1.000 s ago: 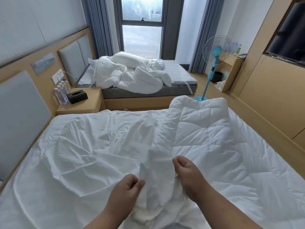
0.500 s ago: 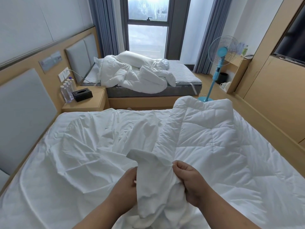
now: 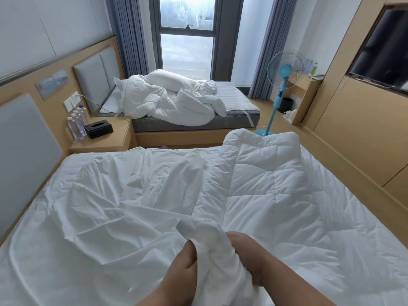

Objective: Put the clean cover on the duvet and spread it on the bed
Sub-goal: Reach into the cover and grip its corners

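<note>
Head view, both hands [image 3: 220,261] pinching cover [image 3: 205,239], duvet [image 3: 276,184] beside

Hotel twin rm: two beds, near bed [image 3: 66,217] w/ white linen, far bed [image 3: 238,96] stripped to the mattress. Padded headboards [image 3: 95,76] on a wood wall panel, nightstand [image 3: 106,142] w/ water bottles [image 3: 76,125] & tissue box [image 3: 98,128], wall TV [image 3: 384,51], standing fan [image 3: 284,71] by the window [image 3: 187,32].

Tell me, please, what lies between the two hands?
In the head view, a bunched fold of the white cover stands between the left hand and the right hand; both grip it.
</note>
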`<action>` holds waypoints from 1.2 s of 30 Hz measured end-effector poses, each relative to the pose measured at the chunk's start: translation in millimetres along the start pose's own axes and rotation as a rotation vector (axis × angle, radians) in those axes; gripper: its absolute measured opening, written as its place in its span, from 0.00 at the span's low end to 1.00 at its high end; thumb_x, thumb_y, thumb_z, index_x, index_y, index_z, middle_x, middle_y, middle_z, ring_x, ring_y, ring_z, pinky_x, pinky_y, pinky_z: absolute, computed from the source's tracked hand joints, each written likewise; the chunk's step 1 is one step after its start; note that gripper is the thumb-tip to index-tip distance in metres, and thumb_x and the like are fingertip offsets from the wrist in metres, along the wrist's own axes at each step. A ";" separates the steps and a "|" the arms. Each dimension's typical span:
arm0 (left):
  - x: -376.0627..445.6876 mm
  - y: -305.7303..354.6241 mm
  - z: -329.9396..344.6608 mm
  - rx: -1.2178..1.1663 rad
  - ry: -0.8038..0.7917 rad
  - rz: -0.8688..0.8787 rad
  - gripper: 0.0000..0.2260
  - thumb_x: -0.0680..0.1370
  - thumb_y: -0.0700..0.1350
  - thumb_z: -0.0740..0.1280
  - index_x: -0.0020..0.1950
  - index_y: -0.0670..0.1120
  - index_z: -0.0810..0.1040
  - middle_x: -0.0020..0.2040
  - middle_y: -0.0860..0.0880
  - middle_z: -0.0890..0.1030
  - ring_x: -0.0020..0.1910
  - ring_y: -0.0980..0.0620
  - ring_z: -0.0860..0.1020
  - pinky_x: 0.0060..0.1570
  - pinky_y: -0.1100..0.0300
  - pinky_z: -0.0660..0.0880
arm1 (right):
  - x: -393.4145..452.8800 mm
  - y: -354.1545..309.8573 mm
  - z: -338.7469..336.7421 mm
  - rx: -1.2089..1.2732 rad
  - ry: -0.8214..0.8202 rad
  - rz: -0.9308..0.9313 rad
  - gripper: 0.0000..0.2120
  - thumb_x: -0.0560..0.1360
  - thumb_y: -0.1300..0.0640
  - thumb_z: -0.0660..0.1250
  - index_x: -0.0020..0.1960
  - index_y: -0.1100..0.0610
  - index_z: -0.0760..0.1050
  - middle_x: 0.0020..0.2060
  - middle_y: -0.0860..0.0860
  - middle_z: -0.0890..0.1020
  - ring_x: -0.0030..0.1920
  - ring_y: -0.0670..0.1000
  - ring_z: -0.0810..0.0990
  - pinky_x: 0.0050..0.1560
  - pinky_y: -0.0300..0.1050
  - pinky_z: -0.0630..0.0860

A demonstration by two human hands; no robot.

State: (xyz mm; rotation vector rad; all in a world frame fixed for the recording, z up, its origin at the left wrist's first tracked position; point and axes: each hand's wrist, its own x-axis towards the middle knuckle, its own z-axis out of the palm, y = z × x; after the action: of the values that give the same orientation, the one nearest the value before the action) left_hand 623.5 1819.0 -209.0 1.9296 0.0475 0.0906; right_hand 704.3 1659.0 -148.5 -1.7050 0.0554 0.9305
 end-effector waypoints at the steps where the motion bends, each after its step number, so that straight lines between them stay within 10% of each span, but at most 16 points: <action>1: -0.9 5.3 -2.8 -0.117 0.070 -0.007 0.12 0.84 0.36 0.61 0.61 0.46 0.80 0.62 0.43 0.83 0.62 0.48 0.80 0.66 0.52 0.74 | 0.6 0.0 -7.3 -0.055 0.030 -0.056 0.17 0.80 0.48 0.68 0.45 0.62 0.82 0.42 0.54 0.84 0.43 0.52 0.83 0.47 0.48 0.79; 7: -7.0 12.9 -17.6 -0.064 0.077 0.073 0.18 0.82 0.38 0.64 0.63 0.61 0.76 0.60 0.63 0.81 0.64 0.63 0.77 0.66 0.61 0.72 | -10.6 -27.6 -49.5 -0.615 0.124 -0.263 0.23 0.78 0.47 0.69 0.29 0.52 0.65 0.26 0.44 0.66 0.29 0.44 0.63 0.31 0.41 0.61; 14: -4.1 12.1 -22.3 0.010 0.156 -0.027 0.08 0.78 0.38 0.68 0.47 0.52 0.76 0.41 0.54 0.81 0.43 0.52 0.79 0.46 0.54 0.76 | -7.6 7.1 -42.0 -0.889 0.541 -0.404 0.19 0.84 0.48 0.59 0.35 0.49 0.60 0.32 0.47 0.72 0.39 0.53 0.74 0.41 0.47 0.62; 18: -2.4 15.3 -17.5 0.057 0.084 -0.031 0.02 0.76 0.48 0.64 0.44 0.53 0.72 0.38 0.56 0.78 0.37 0.58 0.75 0.42 0.54 0.74 | 4.1 56.1 -9.0 -0.839 0.306 -0.200 0.15 0.82 0.48 0.61 0.37 0.48 0.65 0.35 0.44 0.75 0.41 0.47 0.75 0.46 0.44 0.69; 23: 2.5 13.6 -19.5 0.050 0.151 -0.058 0.03 0.79 0.41 0.68 0.50 0.48 0.75 0.42 0.54 0.82 0.43 0.51 0.80 0.47 0.51 0.77 | -7.1 40.0 -9.4 -0.381 0.436 -0.351 0.14 0.79 0.46 0.69 0.40 0.54 0.74 0.30 0.41 0.77 0.33 0.40 0.73 0.44 0.42 0.73; 27: 3.0 16.6 -20.5 0.111 0.187 -0.095 0.04 0.81 0.44 0.66 0.48 0.51 0.73 0.42 0.56 0.81 0.44 0.55 0.79 0.45 0.55 0.75 | -27.0 35.2 5.5 -0.446 0.107 -0.359 0.24 0.72 0.29 0.65 0.51 0.48 0.82 0.47 0.41 0.85 0.49 0.39 0.82 0.56 0.43 0.77; 30: 1.5 25.8 -24.4 0.259 0.130 0.026 0.05 0.77 0.52 0.66 0.45 0.51 0.74 0.40 0.57 0.78 0.43 0.56 0.77 0.47 0.53 0.73 | -31.3 36.2 17.5 -0.541 0.074 -0.477 0.07 0.72 0.45 0.67 0.49 0.39 0.81 0.46 0.38 0.85 0.51 0.38 0.82 0.55 0.41 0.78; 36: 3.1 40.4 -41.7 0.565 0.111 0.579 0.03 0.75 0.50 0.68 0.42 0.52 0.80 0.44 0.58 0.78 0.43 0.53 0.77 0.45 0.49 0.76 | -30.7 33.5 21.8 -0.616 0.135 -0.636 0.15 0.70 0.56 0.59 0.41 0.34 0.73 0.38 0.32 0.79 0.43 0.35 0.78 0.45 0.31 0.72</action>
State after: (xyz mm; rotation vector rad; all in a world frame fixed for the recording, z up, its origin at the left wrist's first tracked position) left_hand 622.6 1843.9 -156.4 2.4450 -0.4586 0.6268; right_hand 655.2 1652.4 -158.0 -2.1484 -0.7109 0.3587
